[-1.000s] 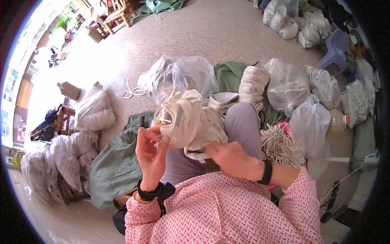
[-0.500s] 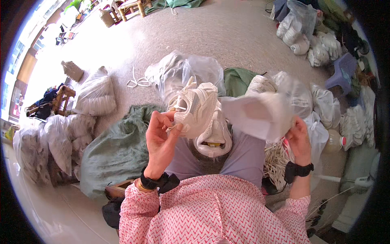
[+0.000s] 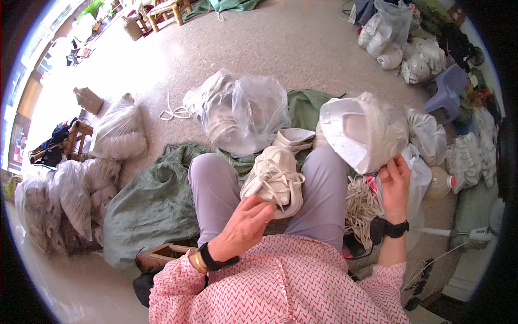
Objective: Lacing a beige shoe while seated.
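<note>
A cream shoe upper with loose crossed laces (image 3: 274, 175) rests between my knees. My left hand (image 3: 245, 224) is closed on its near end, fingers bent and partly hidden from view. Just behind it lies another cream shoe piece (image 3: 294, 139). Out to the right, my right hand (image 3: 395, 178) pinches the lower edge of a white shoe upper (image 3: 345, 135). This upper is tilted so that its pale lining and a beige oval area show.
A clear bag of shoe uppers (image 3: 234, 116) sits ahead of my knees. Green cloth (image 3: 154, 205) spreads on the left, near more filled bags (image 3: 120, 129). On the right are a bundle of laces (image 3: 362, 202), a capped jug (image 3: 440, 182) and a purple stool (image 3: 448, 92).
My left hand has come down and nearer to my body, from a raised upper to the laced one between my knees. The white upper on the right has turned and its blur is gone.
</note>
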`<state>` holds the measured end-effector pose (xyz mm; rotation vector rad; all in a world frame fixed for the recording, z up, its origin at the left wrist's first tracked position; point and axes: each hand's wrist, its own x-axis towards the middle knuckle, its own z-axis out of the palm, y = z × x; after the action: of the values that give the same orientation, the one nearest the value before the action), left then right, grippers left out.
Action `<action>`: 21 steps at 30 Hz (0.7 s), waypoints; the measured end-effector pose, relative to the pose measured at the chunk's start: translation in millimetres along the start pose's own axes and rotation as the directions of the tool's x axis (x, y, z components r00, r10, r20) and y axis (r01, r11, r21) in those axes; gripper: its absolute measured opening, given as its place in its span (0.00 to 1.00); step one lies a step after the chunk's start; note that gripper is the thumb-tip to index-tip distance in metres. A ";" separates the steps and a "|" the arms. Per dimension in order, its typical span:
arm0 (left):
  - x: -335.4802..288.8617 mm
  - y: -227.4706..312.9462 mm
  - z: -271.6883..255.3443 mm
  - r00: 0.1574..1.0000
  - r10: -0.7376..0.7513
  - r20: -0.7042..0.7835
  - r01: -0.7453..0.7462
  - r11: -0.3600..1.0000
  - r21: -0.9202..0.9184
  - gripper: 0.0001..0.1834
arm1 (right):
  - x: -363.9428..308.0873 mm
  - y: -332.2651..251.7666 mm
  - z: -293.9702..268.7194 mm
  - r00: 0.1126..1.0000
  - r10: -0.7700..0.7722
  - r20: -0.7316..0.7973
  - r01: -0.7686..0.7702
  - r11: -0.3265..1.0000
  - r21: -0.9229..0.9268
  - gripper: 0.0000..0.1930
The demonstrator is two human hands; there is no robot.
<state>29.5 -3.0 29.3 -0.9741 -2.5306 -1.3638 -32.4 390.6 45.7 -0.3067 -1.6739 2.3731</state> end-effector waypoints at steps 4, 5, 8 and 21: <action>0.8 -9.9 9.4 0.984 -0.041 0.173 0.025 0.996 0.091 0.20 | -33.4 -10.5 55.5 0.989 0.010 0.148 0.043 0.935 -0.351 0.07; 3.6 -10.5 8.6 0.989 -0.009 0.146 -0.006 0.994 0.105 0.20 | -40.7 -8.0 63.9 0.970 0.009 0.241 0.084 0.925 -0.372 0.06; -0.1 -7.0 13.1 0.998 -0.044 0.042 0.033 0.974 0.225 0.22 | -63.6 4.1 92.6 0.931 0.016 0.365 0.144 0.902 -0.406 0.07; -5.6 -8.0 -30.8 0.855 -0.472 -0.215 0.468 0.881 -0.075 0.18 | -109.0 62.2 133.1 0.565 -0.060 0.823 0.748 0.457 -0.481 0.10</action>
<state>23.1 -33.0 39.7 -0.1684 -2.6750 -1.5071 28.7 218.4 35.5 1.0205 -2.6675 1.1420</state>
